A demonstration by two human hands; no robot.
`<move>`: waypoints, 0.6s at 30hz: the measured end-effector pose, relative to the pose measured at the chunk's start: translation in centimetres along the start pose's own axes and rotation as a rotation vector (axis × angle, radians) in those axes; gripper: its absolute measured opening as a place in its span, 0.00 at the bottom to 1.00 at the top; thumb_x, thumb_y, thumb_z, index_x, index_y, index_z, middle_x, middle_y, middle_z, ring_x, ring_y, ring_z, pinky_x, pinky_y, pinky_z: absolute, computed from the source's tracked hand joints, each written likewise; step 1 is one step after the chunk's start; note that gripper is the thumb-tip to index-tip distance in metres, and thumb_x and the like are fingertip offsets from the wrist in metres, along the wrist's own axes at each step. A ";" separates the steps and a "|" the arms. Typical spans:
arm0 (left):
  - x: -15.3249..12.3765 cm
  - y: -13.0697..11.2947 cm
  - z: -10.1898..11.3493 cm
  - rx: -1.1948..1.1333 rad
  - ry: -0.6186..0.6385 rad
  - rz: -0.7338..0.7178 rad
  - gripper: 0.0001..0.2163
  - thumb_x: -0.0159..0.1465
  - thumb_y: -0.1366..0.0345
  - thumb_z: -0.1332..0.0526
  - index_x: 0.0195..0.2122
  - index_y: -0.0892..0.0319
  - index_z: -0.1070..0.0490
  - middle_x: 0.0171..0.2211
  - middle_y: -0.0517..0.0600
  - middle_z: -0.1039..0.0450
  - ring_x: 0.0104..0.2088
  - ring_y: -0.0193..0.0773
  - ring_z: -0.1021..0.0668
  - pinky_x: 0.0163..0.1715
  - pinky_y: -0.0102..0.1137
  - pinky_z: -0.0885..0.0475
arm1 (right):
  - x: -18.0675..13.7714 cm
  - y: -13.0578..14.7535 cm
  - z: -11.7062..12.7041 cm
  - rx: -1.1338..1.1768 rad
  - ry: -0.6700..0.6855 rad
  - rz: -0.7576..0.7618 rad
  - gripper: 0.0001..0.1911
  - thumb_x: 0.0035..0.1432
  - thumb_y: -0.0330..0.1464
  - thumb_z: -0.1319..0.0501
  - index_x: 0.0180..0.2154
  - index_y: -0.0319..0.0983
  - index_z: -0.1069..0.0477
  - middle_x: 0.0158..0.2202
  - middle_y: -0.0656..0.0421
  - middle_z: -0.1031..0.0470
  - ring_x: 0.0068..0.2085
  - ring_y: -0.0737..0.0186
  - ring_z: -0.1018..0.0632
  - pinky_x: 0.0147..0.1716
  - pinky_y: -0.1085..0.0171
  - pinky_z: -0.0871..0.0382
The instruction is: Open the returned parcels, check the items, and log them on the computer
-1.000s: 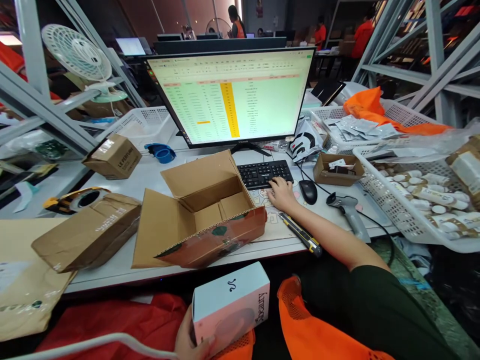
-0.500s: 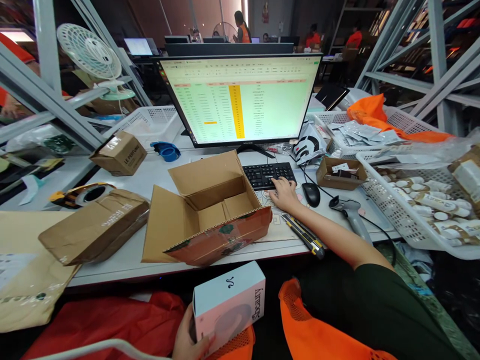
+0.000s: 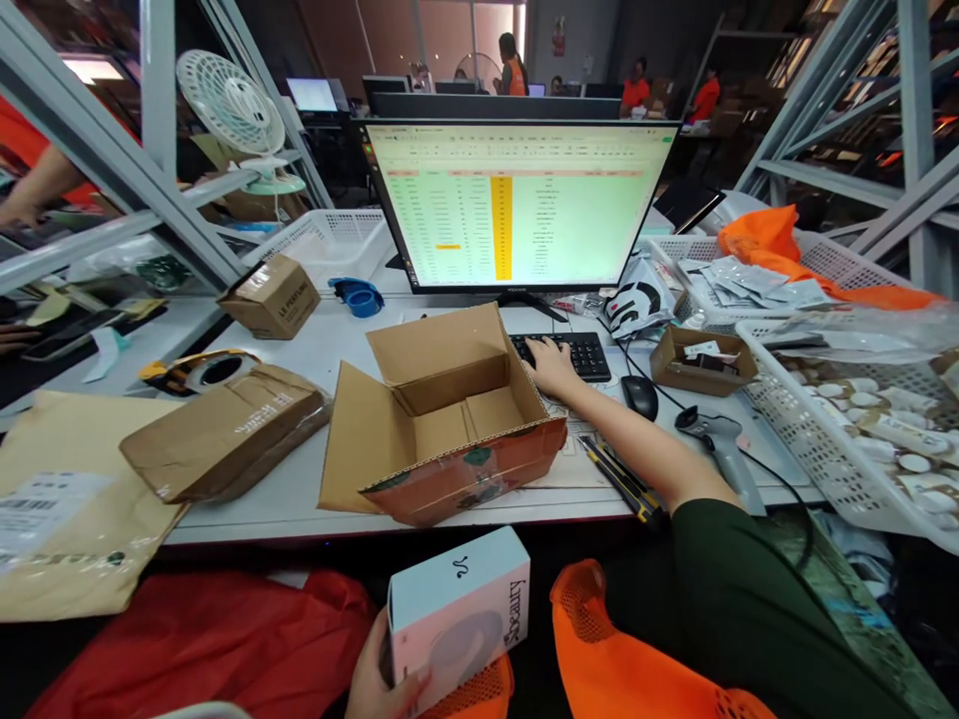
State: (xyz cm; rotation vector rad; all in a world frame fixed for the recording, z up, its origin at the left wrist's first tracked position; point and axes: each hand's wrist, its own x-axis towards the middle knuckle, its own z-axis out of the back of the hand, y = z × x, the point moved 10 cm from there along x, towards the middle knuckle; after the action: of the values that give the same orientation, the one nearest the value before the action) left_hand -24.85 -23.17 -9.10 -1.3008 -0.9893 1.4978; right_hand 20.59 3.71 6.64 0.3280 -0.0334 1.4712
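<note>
My left hand point(image 3: 382, 674) is closed around the lower left side of a pale product box point(image 3: 461, 624) with "Sbeauty" printed on it, held in front of the desk edge. My right hand point(image 3: 552, 367) lies over the left part of a black keyboard point(image 3: 591, 356), its fingers apart on the keys. Behind the keyboard, the monitor point(image 3: 516, 215) shows a spreadsheet with a yellow column. Between my hands, an open cardboard carton point(image 3: 465, 464) stands on the desk with its flaps spread. A black mouse point(image 3: 639, 396) sits right of the keyboard.
Yellow-black utility knives point(image 3: 621, 479) and a barcode scanner point(image 3: 715, 439) lie right of the carton. A white basket of small containers point(image 3: 809, 439) stands at the right. A wrapped brown parcel point(image 3: 225, 434), a small box point(image 3: 271, 298) and a tape dispenser point(image 3: 202, 371) are at left.
My right hand has shifted left along the keyboard. The camera view has turned slightly left. My left hand still holds the product box in about the same place.
</note>
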 end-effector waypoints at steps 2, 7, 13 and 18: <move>-0.2 0.4 0.3 -0.004 -0.031 0.020 0.50 0.37 0.34 0.23 0.57 0.60 0.25 0.54 0.63 0.19 0.56 0.70 0.20 0.54 0.50 0.21 | -0.8 -0.4 0.5 -0.006 -0.018 -0.009 0.33 0.75 0.43 0.52 0.72 0.31 0.40 0.69 0.39 0.31 0.71 0.40 0.39 0.65 0.41 0.45; 0.0 1.3 0.7 0.006 -0.047 0.019 0.49 0.36 0.34 0.22 0.56 0.60 0.26 0.52 0.62 0.19 0.55 0.70 0.19 0.52 0.49 0.20 | -5.4 -2.3 0.8 -0.049 -0.060 -0.019 0.29 0.74 0.43 0.49 0.66 0.33 0.30 0.70 0.40 0.35 0.72 0.40 0.39 0.64 0.43 0.43; 1.4 1.0 -1.0 0.022 0.121 0.014 0.49 0.35 0.39 0.21 0.56 0.60 0.27 0.52 0.64 0.19 0.55 0.68 0.19 0.53 0.48 0.20 | -8.0 -2.9 -0.2 -0.052 -0.071 0.027 0.29 0.73 0.43 0.47 0.66 0.34 0.29 0.74 0.39 0.41 0.74 0.37 0.44 0.65 0.42 0.45; 1.4 0.7 -1.1 0.069 0.124 0.011 0.47 0.34 0.39 0.22 0.53 0.59 0.25 0.53 0.64 0.19 0.56 0.69 0.20 0.54 0.49 0.20 | -7.9 -2.5 -0.2 -0.001 -0.133 0.082 0.29 0.73 0.42 0.48 0.65 0.33 0.29 0.63 0.39 0.28 0.68 0.40 0.36 0.63 0.45 0.44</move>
State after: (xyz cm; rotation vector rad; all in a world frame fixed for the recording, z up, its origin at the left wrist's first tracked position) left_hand -23.91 -22.01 -10.28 -1.3344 -0.8447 1.4291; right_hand 22.20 -4.10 4.24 0.4277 -0.1560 1.5285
